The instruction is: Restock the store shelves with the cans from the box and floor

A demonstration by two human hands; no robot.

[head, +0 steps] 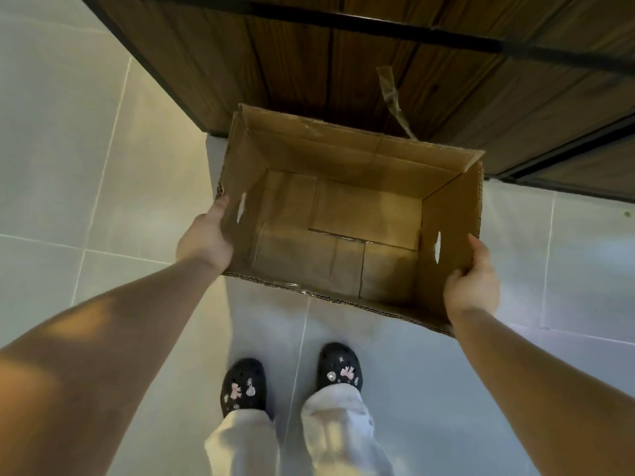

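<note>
Cardboard box (343, 159) held between the hands — left hand (204, 240) and right hand (472, 290) each grip a side wall.

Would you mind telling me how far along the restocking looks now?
Done: the cardboard box looks emptied, its bottom bare. In hand: the left hand and right hand grip its side walls, holding it above the tiled floor. Left: no cans show on the floor; whether the wooden shelving is filled cannot be seen.
</note>
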